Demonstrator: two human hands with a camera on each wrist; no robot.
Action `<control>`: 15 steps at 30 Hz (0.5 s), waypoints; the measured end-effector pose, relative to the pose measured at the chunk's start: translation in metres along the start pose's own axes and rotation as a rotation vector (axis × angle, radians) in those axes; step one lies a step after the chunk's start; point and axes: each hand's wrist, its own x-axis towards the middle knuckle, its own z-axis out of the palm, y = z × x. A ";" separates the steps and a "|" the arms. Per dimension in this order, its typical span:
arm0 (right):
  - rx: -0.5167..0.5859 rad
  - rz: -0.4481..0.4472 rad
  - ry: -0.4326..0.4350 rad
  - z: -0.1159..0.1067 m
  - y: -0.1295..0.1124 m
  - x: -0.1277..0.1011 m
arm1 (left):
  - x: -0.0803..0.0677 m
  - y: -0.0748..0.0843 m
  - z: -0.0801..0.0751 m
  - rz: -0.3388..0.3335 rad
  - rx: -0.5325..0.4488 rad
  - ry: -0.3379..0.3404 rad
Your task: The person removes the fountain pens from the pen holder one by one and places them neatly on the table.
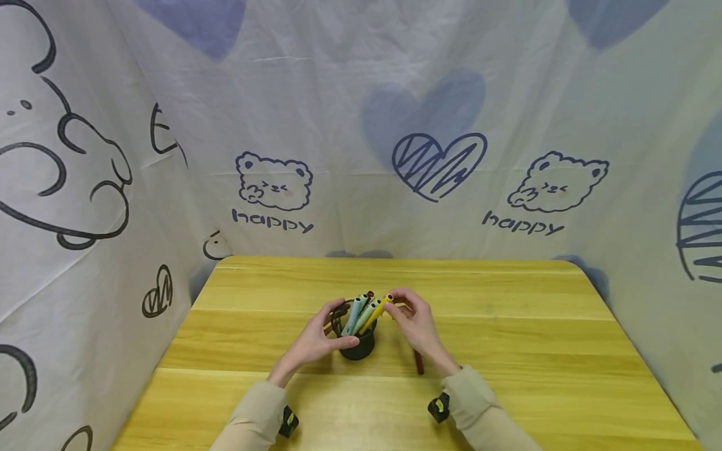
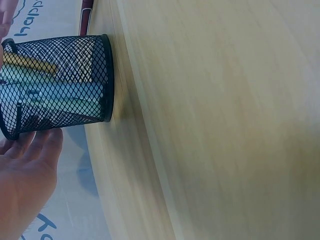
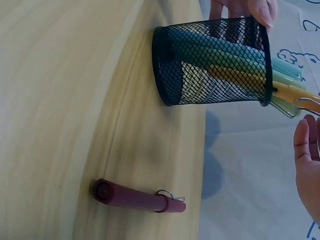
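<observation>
Ideally, the mesh cup (image 1: 356, 338) is steadied by the gripping left hand (image 1: 313, 341) while the yellow pen (image 1: 376, 314), pinched by the right hand (image 1: 416, 326), is eased in upright.

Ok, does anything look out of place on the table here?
One dark red pen lies flat on the table, apart from the mesh cup where the other pens stand. Nothing looks spilled or damaged.

The person wears 2 beige long sleeves, the left sleeve (image 1: 248, 418) and right sleeve (image 1: 485, 413), with a small black-and-yellow camera unit (image 1: 439, 407) strapped at each wrist. Both hands are bare.
</observation>
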 end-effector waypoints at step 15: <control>0.163 -0.103 -0.023 -0.010 -0.010 -0.007 | -0.002 0.001 0.000 0.014 -0.029 -0.001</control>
